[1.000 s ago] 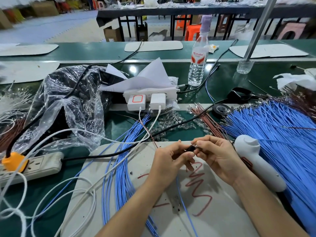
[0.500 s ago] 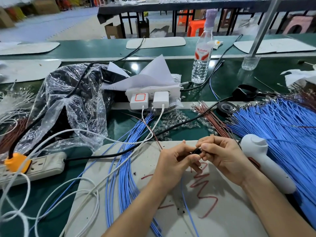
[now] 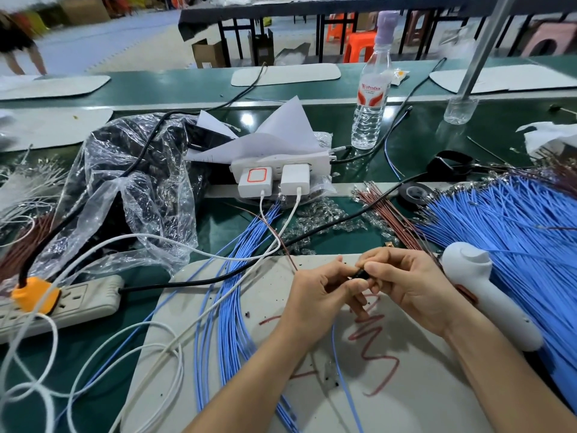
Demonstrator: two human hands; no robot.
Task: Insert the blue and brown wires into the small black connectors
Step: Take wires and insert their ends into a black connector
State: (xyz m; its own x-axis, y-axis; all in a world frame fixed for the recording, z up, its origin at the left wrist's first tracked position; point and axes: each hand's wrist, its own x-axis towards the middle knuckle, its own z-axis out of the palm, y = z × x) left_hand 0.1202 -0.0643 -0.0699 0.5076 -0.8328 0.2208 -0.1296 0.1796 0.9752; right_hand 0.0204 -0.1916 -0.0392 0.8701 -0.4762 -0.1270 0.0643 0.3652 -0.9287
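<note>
I'm pinching the small black plastic connector (image 3: 362, 273) in my right hand (image 3: 409, 285), just above the grey work mat (image 3: 249, 314). My left hand (image 3: 321, 295) is curling round the thin blue insulated wire (image 3: 343, 379), feeding it in. Insertion looks underway, I'm judging; next calls for a straight, firm push.

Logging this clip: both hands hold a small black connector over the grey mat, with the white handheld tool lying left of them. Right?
No. In the head view the white handheld tool lies right of them, beside the right hand. Both it and the left hand hold the small black connector over the grey mat.
</note>
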